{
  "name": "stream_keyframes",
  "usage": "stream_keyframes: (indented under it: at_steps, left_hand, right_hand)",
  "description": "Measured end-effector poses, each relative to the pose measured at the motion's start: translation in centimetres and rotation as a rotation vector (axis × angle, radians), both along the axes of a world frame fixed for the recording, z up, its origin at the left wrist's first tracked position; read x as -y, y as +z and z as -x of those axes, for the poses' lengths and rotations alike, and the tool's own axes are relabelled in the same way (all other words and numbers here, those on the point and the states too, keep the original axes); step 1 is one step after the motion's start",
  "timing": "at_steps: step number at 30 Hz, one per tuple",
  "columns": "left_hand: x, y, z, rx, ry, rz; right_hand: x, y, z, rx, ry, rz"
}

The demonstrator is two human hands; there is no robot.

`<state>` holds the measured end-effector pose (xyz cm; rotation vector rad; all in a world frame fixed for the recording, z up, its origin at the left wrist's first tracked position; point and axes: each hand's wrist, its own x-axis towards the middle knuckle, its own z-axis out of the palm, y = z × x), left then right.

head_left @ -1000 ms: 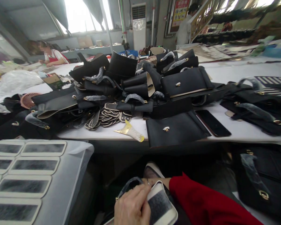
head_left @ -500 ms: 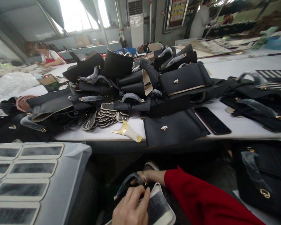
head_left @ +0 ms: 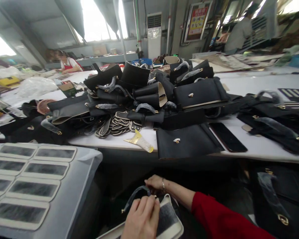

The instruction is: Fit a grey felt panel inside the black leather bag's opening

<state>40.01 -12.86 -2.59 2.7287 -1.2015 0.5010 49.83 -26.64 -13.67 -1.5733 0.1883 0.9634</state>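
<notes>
At the bottom centre, my left hand (head_left: pixel 141 217) is closed over a dark panel with a cream edge (head_left: pixel 173 215), its fingers pressed together. Just beyond it my right hand (head_left: pixel 154 183), with a bracelet at the wrist, reaches in from the right. Its fingers are bent together near the end of a plastic-wrapped handle (head_left: pixel 136 196); what they pinch is too dark to make out. The handle belongs to a black bag low in front of me, mostly hidden in shadow.
Ahead, a white table (head_left: pixel 139 133) bears piled black bags (head_left: pixel 199 93), stacked cream-edged tabs (head_left: pixel 118 125), a yellow-tipped tube (head_left: pixel 139 141) and a phone (head_left: pixel 228 136). Cream-edged panels (head_left: pixel 36 189) lie at left. A bag (head_left: pixel 276 196) is at lower right. People are beyond.
The view has tilted and shifted, so the table's things appear further right. My right hand has drawn slightly up and away from my left hand, which stays on the panel.
</notes>
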Motion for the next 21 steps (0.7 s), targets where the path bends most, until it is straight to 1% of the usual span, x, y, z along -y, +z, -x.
stream_keyframes:
  at_steps: [2, 5, 7, 9, 12, 14, 16, 19, 21]
  left_hand:
    - [0.1, 0.3, 0.4, -0.067, 0.033, 0.011]
    - [0.3, 0.3, 1.0, -0.139, 0.076, 0.086]
    - [0.4, 0.1, 1.2, -0.144, 0.109, 0.143]
    - [0.3, 0.0, 1.4, -0.119, 0.127, 0.193]
    - [0.2, 0.4, 1.9, -0.143, 0.131, 0.222]
    - [0.1, 1.1, 2.2, -0.242, 0.142, 0.207]
    - [-0.2, 2.1, 2.4, -0.369, 0.160, 0.237]
    - [-1.9, 3.8, 2.1, -0.565, 0.226, 0.405]
    - [-4.3, 4.7, 1.5, -0.662, 0.325, 0.571]
  right_hand:
    - [1.7, 2.2, 0.3, 0.061, 0.069, 0.025]
    - [4.2, 6.4, 1.2, 0.202, 0.170, -0.015]
    - [5.2, 8.9, 1.7, 0.281, 0.249, -0.043]
    - [5.6, 10.7, 2.0, 0.339, 0.332, -0.046]
    - [5.4, 12.1, 1.9, 0.413, 0.458, -0.009]
    - [5.1, 12.6, 1.8, 0.468, 0.543, 0.030]
    - [4.9, 13.2, 1.8, 0.526, 0.625, 0.067]
    - [4.3, 14.5, 1.9, 0.578, 0.730, 0.119]
    - [3.7, 15.0, 2.0, 0.579, 0.781, 0.144]
